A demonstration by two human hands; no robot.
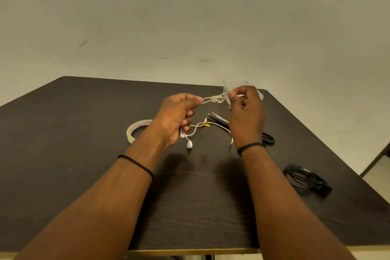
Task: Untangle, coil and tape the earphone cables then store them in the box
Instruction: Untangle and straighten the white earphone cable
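Dark table point(84, 175), white earphone cable point(215, 99) knotted between both hands' fingers point(198, 99)

A white earphone cable point(215, 99) is stretched between the two hands, knotted in small loops midway; its slack hangs below them with an earbud point(189, 145) dangling. A black earphone cable point(304, 178), coiled, lies on the bench right of the right hand point(245, 116). The clear box point(232, 85) sits just behind that hand.
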